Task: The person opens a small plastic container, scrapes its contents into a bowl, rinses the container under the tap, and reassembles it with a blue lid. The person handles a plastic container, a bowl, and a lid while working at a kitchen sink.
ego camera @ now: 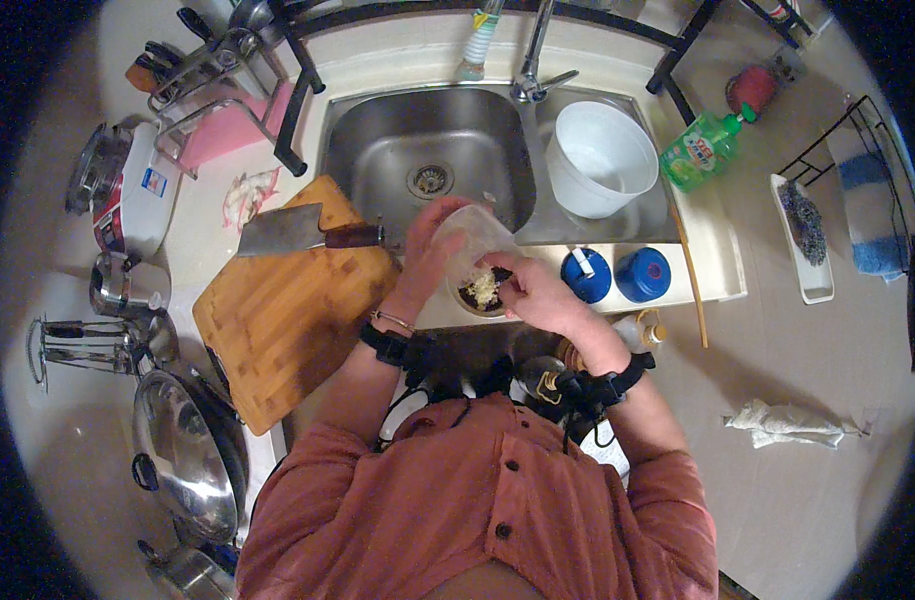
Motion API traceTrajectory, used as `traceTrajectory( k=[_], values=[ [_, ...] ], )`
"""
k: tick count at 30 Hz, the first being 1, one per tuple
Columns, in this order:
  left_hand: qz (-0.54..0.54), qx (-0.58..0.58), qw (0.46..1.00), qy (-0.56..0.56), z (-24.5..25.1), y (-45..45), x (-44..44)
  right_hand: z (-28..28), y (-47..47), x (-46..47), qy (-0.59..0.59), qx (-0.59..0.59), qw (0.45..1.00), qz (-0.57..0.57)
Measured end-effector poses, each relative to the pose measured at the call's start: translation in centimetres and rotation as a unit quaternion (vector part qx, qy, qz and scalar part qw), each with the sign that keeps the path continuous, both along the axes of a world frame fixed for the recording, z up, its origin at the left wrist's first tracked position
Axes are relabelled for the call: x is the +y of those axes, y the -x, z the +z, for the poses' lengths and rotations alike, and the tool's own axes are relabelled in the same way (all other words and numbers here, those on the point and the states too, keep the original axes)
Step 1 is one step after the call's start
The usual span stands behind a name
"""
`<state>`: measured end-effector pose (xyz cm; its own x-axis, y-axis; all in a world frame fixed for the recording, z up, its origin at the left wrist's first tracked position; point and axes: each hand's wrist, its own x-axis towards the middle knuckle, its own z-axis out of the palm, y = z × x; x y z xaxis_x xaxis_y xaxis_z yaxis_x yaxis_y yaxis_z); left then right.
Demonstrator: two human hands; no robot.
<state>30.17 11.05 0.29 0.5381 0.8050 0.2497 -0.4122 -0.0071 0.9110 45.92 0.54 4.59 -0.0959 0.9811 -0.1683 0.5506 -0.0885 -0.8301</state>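
Note:
My left hand point(431, 244) grips a translucent plastic container point(476, 232), tilted over a small round bowl point(469, 306) at the counter's front edge. Pale minced bits point(484, 288) lie on something dark in that bowl. My right hand point(529, 289) is at the bowl's right side, its fingertips close to the container's mouth and the bits; whether it holds anything is hidden. Left of my hands, a cleaver point(289, 229) rests on a wooden cutting board point(300, 322). Two blue round lids or caps point(586, 275) point(643, 275) stand to the right.
Behind my hands is a steel sink point(427, 142) with a faucet point(531, 86). A white plastic tub point(600, 161) stands on its drainboard, beside a green soap bottle point(701, 150). A wooden stick point(690, 277) crosses the counter's right end. Pans and a wok lid point(184, 457) lie left.

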Motion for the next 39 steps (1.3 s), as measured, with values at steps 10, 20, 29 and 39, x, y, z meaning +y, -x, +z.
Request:
traceTrajectory(
  k=[10, 20, 29, 39],
  values=[
    [0.005, 0.042, 0.999, -0.021, 0.5, -0.3, 0.1, 0.8, 0.9, 0.0, -0.010, -0.107, 0.993, 0.048],
    [0.010, 0.009, 0.997, 0.077, 0.1, -0.2, 0.1, 1.6, 1.9, 0.5, 0.007, -0.115, 0.992, 0.052],
    [-0.035, -0.088, 0.988, 0.122, -0.8, 0.2, 0.7, 2.7, 1.9, -0.1, -0.006, -0.241, 0.969, 0.056],
    [-0.065, -0.145, 0.954, 0.255, -0.3, -0.1, -0.1, 2.8, 2.5, 0.2, -0.009, -0.236, 0.968, 0.088]
  ],
)
